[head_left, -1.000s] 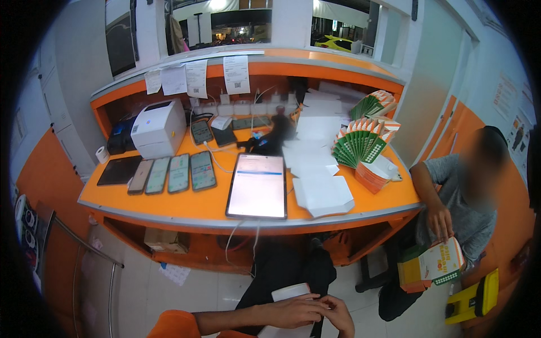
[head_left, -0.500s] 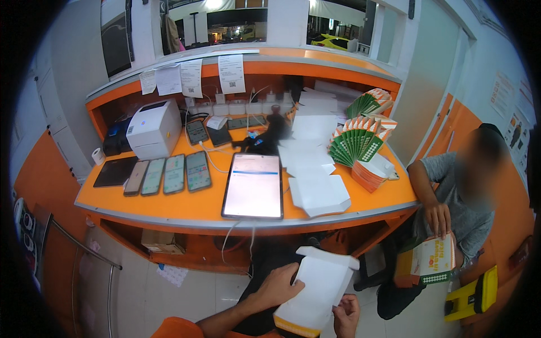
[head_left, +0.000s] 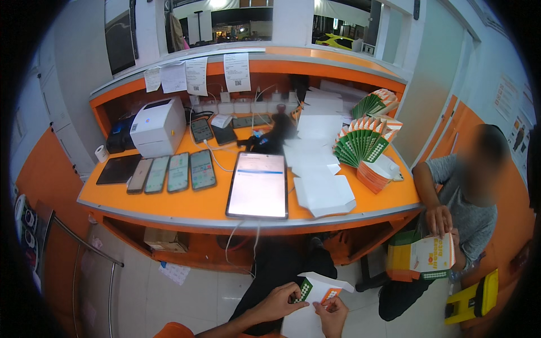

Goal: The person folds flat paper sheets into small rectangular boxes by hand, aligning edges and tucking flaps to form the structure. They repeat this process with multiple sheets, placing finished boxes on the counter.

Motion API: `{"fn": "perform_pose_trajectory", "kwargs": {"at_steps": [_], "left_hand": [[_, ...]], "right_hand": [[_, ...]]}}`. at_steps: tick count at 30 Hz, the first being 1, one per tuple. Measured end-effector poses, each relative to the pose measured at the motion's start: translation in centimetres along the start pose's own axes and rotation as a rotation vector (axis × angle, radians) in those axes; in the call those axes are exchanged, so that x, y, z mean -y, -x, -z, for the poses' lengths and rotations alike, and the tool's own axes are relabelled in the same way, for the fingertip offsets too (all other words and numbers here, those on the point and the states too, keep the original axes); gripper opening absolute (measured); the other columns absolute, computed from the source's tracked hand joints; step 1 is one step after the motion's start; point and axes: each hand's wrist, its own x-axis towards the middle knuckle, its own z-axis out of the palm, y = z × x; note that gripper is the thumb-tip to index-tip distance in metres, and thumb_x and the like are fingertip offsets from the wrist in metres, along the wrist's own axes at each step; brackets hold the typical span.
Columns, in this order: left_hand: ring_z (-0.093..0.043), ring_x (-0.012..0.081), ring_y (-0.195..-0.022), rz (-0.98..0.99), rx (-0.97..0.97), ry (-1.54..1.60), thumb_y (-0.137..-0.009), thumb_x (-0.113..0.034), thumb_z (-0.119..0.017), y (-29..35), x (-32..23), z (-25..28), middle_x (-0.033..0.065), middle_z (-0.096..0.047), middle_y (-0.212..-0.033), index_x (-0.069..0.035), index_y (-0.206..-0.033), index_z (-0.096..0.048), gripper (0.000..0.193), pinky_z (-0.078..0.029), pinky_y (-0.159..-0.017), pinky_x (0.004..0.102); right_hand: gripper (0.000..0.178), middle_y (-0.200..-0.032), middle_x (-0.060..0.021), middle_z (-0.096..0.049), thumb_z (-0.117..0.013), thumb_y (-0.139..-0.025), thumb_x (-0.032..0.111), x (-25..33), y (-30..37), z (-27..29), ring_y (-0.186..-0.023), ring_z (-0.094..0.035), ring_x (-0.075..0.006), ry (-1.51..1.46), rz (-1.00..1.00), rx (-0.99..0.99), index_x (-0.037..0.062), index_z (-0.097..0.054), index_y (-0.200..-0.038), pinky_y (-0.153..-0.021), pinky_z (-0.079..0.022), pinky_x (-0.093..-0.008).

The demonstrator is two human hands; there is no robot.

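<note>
Over my lap lies a partly folded cardboard box (head_left: 305,323), its white inner side up. Near its far end a green flap and an orange flap with white patterns are turned inward. My left hand (head_left: 283,301) is closed on the green flap at the left edge. My right hand (head_left: 331,313) pinches the orange flap on the right, thumb on top. On the orange desk ahead lie flat white box blanks (head_left: 325,195) and a tablet (head_left: 258,186) with a lit screen. Fanned green and orange folded cartons (head_left: 362,144) stand at the desk's right.
At the right a seated person handles another printed box (head_left: 431,256). A white label printer (head_left: 158,128) stands on the desk's left, behind several phones (head_left: 178,172). Cables hang over the desk's front edge. A metal rail (head_left: 84,243) is at lower left, a yellow bin (head_left: 473,298) at lower right.
Both hands have moved to the box's far end, and the green and orange flaps are now turned inward. The box sits lower. The seated person's box has shifted slightly left.
</note>
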Motion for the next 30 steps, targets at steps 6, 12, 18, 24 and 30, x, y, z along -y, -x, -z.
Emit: {"fn": "perform_pose_trajectory", "kwargs": {"at_steps": [6, 12, 18, 24, 30], "left_hand": [[-0.055, 0.0191, -0.064, 0.157, -0.139, -0.229, -0.077, -0.025, -0.086, 0.0, 1.1, 0.1, 0.0102, -0.056, -0.074, -0.003, -0.082, -0.053, 0.04, -0.047, -0.058, 0.0343], [-0.065, 0.0288, -0.106, 0.175, -0.084, 0.145, -0.09, -0.012, -0.067, 0.4, 1.3, 0.7, 0.0219, -0.061, -0.114, -0.003, -0.126, -0.044, 0.043, -0.053, -0.087, 0.0372], [-0.053, 0.0359, -0.129, 0.067, 0.068, 0.214, -0.094, -0.002, -0.045, 0.5, 0.5, 1.7, 0.0265, -0.051, -0.136, -0.004, -0.153, -0.02, 0.064, -0.044, -0.105, 0.0418], [-0.053, 0.033, -0.13, -0.126, 0.037, 0.076, -0.092, 0.0, -0.05, 0.4, 0.3, 1.2, 0.0195, -0.051, -0.141, -0.005, -0.143, -0.045, 0.052, -0.044, -0.106, 0.0415], [-0.056, 0.0317, -0.126, -0.185, 0.004, -0.067, -0.089, 0.002, -0.055, 0.6, 0.8, 0.6, 0.0185, -0.052, -0.14, -0.004, -0.135, -0.054, 0.047, -0.049, -0.101, 0.0382]], "right_hand": [[0.04, -0.118, -0.011, -0.056, -0.064, -0.084, -0.004, -3.6, -1.7, -1.9, -0.108, -0.053, -0.0173, -0.388, 0.236, -0.207, 0.0028, -0.05, -0.121, -0.092, -0.045, -0.0301], [0.048, -0.127, -0.0157, -0.055, -0.058, -0.088, -0.004, -1.6, -1.1, -1.7, -0.114, -0.055, -0.0226, -0.476, 0.379, -0.31, -0.0016, -0.046, -0.135, -0.098, -0.044, -0.0338], [0.045, -0.124, -0.0216, -0.05, -0.05, -0.093, -0.002, 0.5, -1.1, -2.1, -0.116, -0.051, -0.0286, -0.321, 0.328, -0.383, 0.0001, -0.035, -0.136, -0.103, -0.04, -0.0404], [0.042, -0.126, -0.0257, -0.054, -0.052, -0.093, -0.003, -1.4, -1.6, -2.5, -0.113, -0.057, -0.0284, -0.22, 0.455, -0.466, -0.0008, -0.037, -0.132, -0.097, -0.046, -0.0399], [0.033, -0.123, -0.0273, -0.059, -0.059, -0.087, -0.009, -1.2, -1.1, -2.4, -0.101, -0.066, -0.0261, -0.189, 0.401, -0.421, -0.0066, -0.051, -0.119, -0.08, -0.057, -0.0368]]}}
